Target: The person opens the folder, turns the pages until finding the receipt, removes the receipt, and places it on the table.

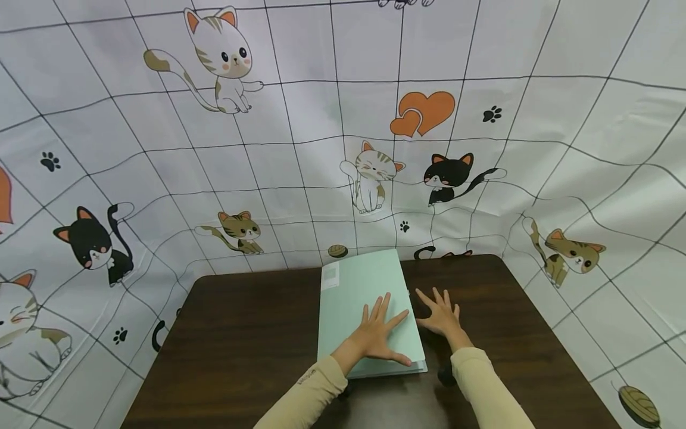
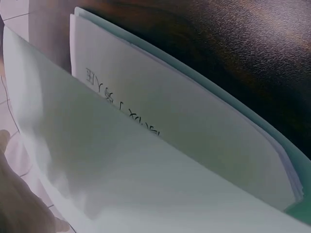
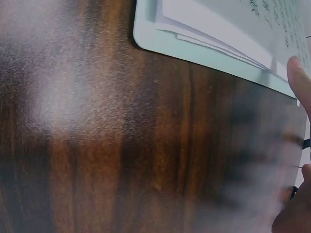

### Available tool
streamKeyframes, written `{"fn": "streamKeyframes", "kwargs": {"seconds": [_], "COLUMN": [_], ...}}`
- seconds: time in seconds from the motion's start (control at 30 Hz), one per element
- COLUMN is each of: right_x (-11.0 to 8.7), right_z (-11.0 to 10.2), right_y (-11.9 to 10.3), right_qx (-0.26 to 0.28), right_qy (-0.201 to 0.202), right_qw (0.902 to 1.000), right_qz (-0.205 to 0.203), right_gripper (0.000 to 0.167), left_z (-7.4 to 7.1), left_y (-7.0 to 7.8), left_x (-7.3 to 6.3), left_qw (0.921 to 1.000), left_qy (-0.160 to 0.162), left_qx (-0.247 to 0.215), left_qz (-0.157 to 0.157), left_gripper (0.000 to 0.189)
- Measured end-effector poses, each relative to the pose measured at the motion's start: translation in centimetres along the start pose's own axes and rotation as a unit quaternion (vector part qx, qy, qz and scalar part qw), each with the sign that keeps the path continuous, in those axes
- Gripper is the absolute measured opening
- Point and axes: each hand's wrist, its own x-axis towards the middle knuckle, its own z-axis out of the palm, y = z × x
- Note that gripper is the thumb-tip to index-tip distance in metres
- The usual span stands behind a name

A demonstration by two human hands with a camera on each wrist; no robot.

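A pale green folder (image 1: 343,316) lies on the table, a whitish label (image 1: 330,276) at its upper left corner. My left hand (image 1: 375,333) is over its cover, fingers straight and spread. Just off the folder's right edge is my right hand (image 1: 442,316), fingers spread and holding nothing. The left wrist view shows the raised cover (image 2: 121,170) slanting above white papers (image 2: 204,126) with dark handwriting, partly hidden by it. In the right wrist view, written sheets (image 3: 228,29) lie inside the folder, and my right thumb (image 3: 300,80) is at their edge.
The dark wood-grain table (image 1: 257,322) extends to both sides of the folder. A white grid cloth (image 1: 300,167) printed with cats hangs behind and around it. A dark rounded object (image 1: 446,374) shows under the right wrist.
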Motion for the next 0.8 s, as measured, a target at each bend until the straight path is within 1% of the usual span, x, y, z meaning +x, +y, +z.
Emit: {"fn": "streamKeyframes", "kwargs": {"seconds": [0.1,0.17,0.27,0.33,0.5,0.67,0.8], "right_x": [-0.2,-0.3,-0.4,-0.3,-0.5,-0.5,-0.5], "right_z": [0.0,0.0,0.4,0.8,1.3,1.4,1.4], "right_y": [-0.2,-0.2,0.0,0.1,0.0,-0.3,-0.2], "right_qx": [-0.010,-0.008,-0.004,0.001,-0.003,-0.010,-0.024], "right_qy": [-0.007,-0.012,-0.027,-0.040,-0.060,-0.065,-0.071], "right_qw": [0.9999,0.9999,0.9996,0.9992,0.9982,0.9978,0.9972], "right_qz": [-0.001,0.001,0.002,0.003,0.001,0.006,0.010], "right_gripper": [0.083,0.083,0.083,0.082,0.074,0.064,0.061], "left_z": [0.2,0.3,0.7,0.8,1.3,1.7,1.9], "left_y": [0.0,0.0,0.2,0.4,0.9,1.1,1.2], "left_x": [0.0,0.0,0.2,0.3,0.6,0.9,1.0], "left_qw": [0.9997,0.9992,0.9987,0.9985,0.9976,0.9964,0.9956], "left_qy": [0.007,0.012,0.014,0.009,0.008,0.008,0.012], "left_qx": [0.023,0.033,0.039,0.041,0.055,0.072,0.081], "left_qz": [0.008,0.018,0.031,0.036,0.041,0.044,0.045], "left_gripper": [0.107,0.107,0.107,0.106,0.104,0.102,0.099]}}
